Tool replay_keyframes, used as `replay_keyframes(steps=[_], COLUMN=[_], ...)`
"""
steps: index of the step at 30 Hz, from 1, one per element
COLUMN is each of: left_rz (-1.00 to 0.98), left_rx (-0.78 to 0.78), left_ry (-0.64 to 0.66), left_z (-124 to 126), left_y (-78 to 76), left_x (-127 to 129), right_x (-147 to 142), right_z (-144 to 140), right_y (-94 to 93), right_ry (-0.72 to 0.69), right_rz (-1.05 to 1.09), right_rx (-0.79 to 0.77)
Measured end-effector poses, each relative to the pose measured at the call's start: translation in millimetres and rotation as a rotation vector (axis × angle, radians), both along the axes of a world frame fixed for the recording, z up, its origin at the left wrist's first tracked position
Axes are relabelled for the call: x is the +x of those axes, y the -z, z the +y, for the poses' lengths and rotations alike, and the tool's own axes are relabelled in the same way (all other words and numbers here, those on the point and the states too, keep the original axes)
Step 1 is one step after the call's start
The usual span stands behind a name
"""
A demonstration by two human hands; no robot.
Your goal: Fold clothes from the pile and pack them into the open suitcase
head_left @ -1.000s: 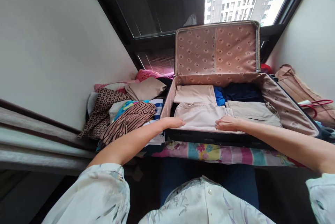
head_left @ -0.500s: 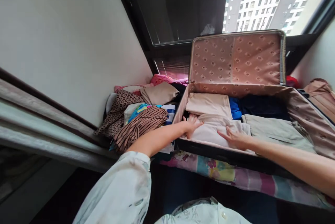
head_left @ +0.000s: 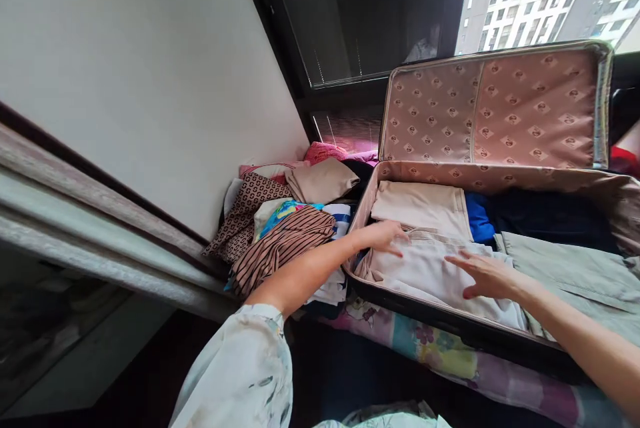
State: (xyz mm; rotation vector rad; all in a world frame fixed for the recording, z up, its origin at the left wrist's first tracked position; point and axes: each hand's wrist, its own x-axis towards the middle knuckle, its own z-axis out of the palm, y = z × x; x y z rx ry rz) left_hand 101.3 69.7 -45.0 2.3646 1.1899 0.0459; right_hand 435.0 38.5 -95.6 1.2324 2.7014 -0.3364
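Head view: the left hand (head_left: 383,236) lies flat, fingers spread and gripping nothing, on the far edge of the folded cream cotton garment (head_left: 430,271) in the near left corner of the open soft suitcase with patterned pink lining (head_left: 493,108), while the right hand (head_left: 487,275) hovers open-palmed just above the same garment, holding nothing. Pressing unevenly could, I judge, rumple the fold or shove it against the folded beige garment (head_left: 423,208) behind.

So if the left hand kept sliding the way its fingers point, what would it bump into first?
Probably the blue folded garment, past the beige folded cloth that the left hand hovers over; depth is unclear.
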Motion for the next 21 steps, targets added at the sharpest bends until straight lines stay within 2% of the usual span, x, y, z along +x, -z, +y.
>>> replay_keyframes(steps=[2, 4, 6, 8, 10, 14, 19, 21], left_rz=[-0.254, -0.364, -0.260, -0.082, 0.052, 0.198, 0.122, 0.085], left_rx=[0.135, 0.320, 0.427, 0.409, 0.340, 0.240, 0.186, 0.193], left_ry=[-0.180, -0.529, -0.901, -1.135, -1.214, -1.251, -1.426, -1.432], left_z=[24.5, 54.9, 86.4, 114.8, 138.2, 171.4, 186.1, 185.5], left_y=[-19.0, -34.8, -42.4, -39.5, -27.5, 7.1, 43.6, 52.3], left_x=[-22.3, -50.7, -79.2, -101.4, -113.5, -114.6, -114.1, -117.7], right_x=[4.9, 8.1, 8.3, 6.1, 3.6, 4.3, 13.5, 15.9], right_z=[5.0, 7.6, 7.0, 3.7, -1.1, -9.3, -15.3, -17.0], right_y=[-5.9, -9.1, -9.9, -9.0, -7.3, -3.3, 1.0, 2.3], right_ry=[0.049, 0.078, 0.068, 0.034, 0.008, 0.003, 0.015, 0.021], right_rz=[0.034, 0.071, 0.104, 0.127, 0.141, 0.145, 0.146, 0.168], right_rx=[0.060, 0.093, 0.113, 0.127, 0.124, 0.083, -0.031, -0.057])
